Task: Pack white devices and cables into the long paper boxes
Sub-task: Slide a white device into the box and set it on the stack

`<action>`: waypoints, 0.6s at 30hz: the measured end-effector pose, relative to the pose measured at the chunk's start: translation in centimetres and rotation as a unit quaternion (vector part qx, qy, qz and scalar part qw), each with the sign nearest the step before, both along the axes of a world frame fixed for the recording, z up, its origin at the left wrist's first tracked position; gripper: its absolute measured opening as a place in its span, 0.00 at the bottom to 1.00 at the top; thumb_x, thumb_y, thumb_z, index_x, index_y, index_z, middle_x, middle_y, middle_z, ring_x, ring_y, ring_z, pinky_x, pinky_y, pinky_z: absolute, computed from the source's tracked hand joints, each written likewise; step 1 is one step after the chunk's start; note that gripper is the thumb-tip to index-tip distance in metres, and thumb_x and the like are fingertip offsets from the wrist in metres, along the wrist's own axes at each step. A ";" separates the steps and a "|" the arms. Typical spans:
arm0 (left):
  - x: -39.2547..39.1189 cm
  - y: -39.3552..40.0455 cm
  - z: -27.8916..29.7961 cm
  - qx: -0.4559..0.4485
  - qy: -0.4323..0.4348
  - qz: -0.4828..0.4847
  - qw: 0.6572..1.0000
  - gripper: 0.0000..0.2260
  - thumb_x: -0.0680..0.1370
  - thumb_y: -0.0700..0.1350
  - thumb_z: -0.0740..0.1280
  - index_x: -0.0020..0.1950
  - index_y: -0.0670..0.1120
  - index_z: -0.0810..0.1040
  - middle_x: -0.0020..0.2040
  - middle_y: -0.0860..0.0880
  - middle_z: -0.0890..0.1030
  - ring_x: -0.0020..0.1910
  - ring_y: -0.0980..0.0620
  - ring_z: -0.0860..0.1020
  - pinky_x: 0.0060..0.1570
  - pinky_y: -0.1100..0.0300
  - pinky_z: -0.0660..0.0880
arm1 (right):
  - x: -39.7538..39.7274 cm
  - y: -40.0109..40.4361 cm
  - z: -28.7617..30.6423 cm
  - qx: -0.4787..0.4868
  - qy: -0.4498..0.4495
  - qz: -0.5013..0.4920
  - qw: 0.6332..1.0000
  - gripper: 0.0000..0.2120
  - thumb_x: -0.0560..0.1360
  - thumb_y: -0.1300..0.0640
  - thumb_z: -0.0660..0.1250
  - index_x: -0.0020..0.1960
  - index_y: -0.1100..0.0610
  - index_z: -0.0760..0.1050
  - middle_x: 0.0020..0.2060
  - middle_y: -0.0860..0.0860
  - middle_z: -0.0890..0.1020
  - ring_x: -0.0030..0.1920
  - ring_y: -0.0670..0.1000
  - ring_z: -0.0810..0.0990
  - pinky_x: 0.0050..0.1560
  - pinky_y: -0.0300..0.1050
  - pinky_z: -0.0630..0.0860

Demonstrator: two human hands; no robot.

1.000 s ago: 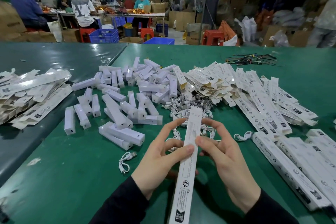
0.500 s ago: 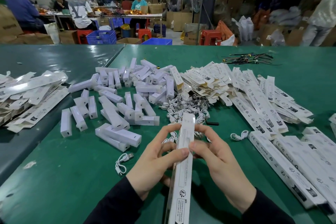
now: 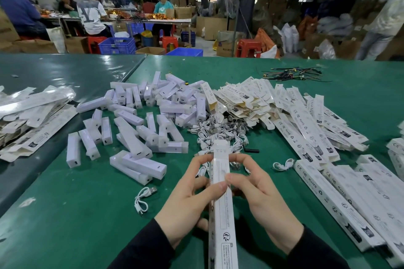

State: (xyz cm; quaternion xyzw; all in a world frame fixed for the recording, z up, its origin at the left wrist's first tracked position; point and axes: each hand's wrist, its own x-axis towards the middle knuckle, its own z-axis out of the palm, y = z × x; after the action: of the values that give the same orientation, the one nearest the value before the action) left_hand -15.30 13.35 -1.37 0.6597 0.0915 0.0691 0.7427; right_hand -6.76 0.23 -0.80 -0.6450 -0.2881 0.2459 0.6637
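A long white paper box [image 3: 220,207] stands lengthwise between my hands, its far end pointing away from me. My left hand [image 3: 190,201] grips its left side, thumb laid across the top. My right hand [image 3: 260,199] grips the right side, fingers curled near the far end. Beyond the box lies a heap of coiled white cables [image 3: 218,133]. Several white devices [image 3: 140,129] are scattered to the left of the heap. One loose cable [image 3: 143,200] lies left of my left hand.
Flat unfolded boxes [image 3: 251,100] are piled behind the cables. Closed long boxes [image 3: 341,201] lie in a row at the right. Another stack of flat boxes [image 3: 32,116] sits at the far left. Dark wires [image 3: 293,73] lie far back on the green table [image 3: 65,225].
The box has slid nearer to me and my fingers have closed in toward its far end. The end flap now looks folded down.
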 end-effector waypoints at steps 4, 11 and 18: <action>0.0 0.1 -0.1 0.009 0.002 0.004 1.000 0.21 0.70 0.49 0.70 0.62 0.60 0.72 0.43 0.43 0.78 0.36 0.50 0.79 0.27 0.58 0.73 | 0.1 0.0 -0.1 -0.006 -0.003 0.007 1.000 0.10 0.80 0.64 0.61 0.58 0.51 0.72 0.45 0.53 0.87 0.43 0.49 0.82 0.50 0.42 0.77; 0.2 0.2 -0.4 0.085 -0.047 0.001 0.995 0.07 0.72 0.48 0.69 0.49 0.56 0.77 0.32 0.55 0.79 0.33 0.57 0.76 0.37 0.67 0.72 | 0.0 0.1 0.0 0.003 0.048 -0.025 0.999 0.18 0.77 0.58 0.67 0.62 0.42 0.72 0.38 0.57 0.84 0.36 0.49 0.82 0.33 0.39 0.77; 0.1 -0.7 -1.0 0.209 -0.048 0.055 0.975 0.10 0.69 0.52 0.67 0.48 0.51 0.75 0.39 0.48 0.81 0.39 0.52 0.76 0.44 0.52 0.75 | -0.4 0.6 -0.5 -0.038 0.058 -0.047 0.996 0.11 0.74 0.55 0.72 0.56 0.50 0.77 0.34 0.54 0.82 0.31 0.47 0.77 0.30 0.36 0.73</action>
State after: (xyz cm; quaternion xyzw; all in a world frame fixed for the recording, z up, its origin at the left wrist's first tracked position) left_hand -15.21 12.69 -2.42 0.7905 0.0757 0.1588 0.5867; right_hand -7.16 0.87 -1.28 -0.6669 -0.2087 0.2621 0.6656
